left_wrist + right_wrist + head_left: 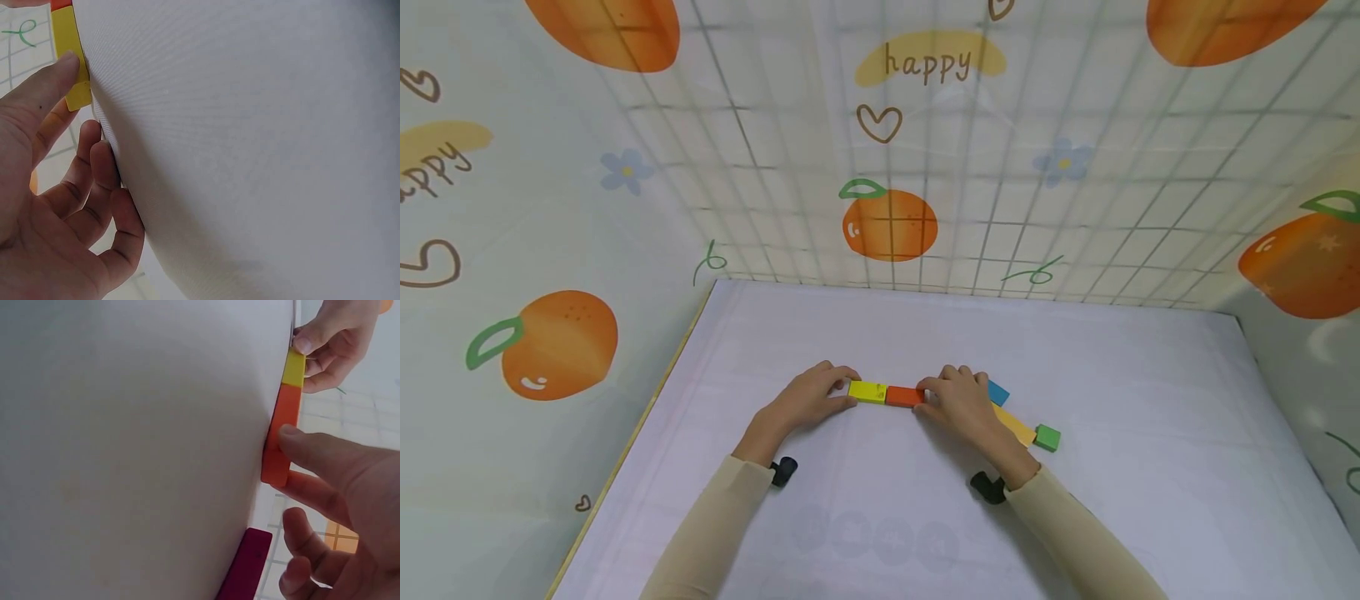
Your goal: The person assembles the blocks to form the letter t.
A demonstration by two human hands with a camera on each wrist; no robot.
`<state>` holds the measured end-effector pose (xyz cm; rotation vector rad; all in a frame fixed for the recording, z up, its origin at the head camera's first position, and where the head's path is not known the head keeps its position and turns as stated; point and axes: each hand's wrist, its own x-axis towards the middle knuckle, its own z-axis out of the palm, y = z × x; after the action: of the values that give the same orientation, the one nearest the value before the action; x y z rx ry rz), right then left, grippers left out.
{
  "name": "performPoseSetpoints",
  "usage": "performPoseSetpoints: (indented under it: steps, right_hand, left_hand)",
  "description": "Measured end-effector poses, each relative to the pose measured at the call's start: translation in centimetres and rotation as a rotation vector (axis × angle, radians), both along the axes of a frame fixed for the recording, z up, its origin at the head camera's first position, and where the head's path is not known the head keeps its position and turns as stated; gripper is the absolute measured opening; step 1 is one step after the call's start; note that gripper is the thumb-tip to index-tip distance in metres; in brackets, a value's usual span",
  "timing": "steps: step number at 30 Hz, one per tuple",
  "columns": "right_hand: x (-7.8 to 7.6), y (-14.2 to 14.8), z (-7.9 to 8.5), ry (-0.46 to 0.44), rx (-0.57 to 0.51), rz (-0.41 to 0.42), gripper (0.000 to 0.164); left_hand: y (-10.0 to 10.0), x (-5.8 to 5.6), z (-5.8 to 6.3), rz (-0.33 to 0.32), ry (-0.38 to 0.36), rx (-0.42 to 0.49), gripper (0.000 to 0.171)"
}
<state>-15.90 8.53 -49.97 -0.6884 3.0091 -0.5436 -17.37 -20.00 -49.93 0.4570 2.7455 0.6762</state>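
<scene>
A yellow block [868, 392] and a red block [904, 396] lie end to end in a row on the white tabletop, their near ends meeting. My left hand [808, 398] pinches the outer end of the yellow block between thumb and index finger, its other fingers curling loosely beside the surface in the left wrist view. At the other end of the row, my right hand [958, 404] grips the red block by its long sides with thumb and finger. The right wrist view shows the red block [284, 419] joined against the yellow block [294, 367].
Right of my right hand lie a blue block [997, 392], a yellow-orange block [1013, 425] and a small green block [1048, 437]. A magenta block [247, 565] shows low in the right wrist view. Printed cloth walls [775, 208] bound the table's back and sides.
</scene>
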Motion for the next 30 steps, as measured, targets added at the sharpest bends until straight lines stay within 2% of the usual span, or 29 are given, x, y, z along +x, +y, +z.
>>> performPoseSetpoints:
  steps: [12, 24, 30]
  right_hand:
    - [-0.1, -0.4, -0.4, -0.002, 0.027, -0.010, 0.029]
    - [-0.1, -0.6, -0.4, -0.007, 0.046, -0.024, 0.034]
    - [-0.3, 0.7, 0.6, -0.040, -0.067, -0.025, 0.040]
  left_hand:
    - [0.0, -0.3, -0.6, 0.004, 0.005, -0.013, 0.040]
    - [0.0, -0.2, -0.3, 0.016, -0.019, -0.021, 0.041]
    - [0.0, -0.3, -0.1, 0.016, -0.036, -0.025, 0.041]
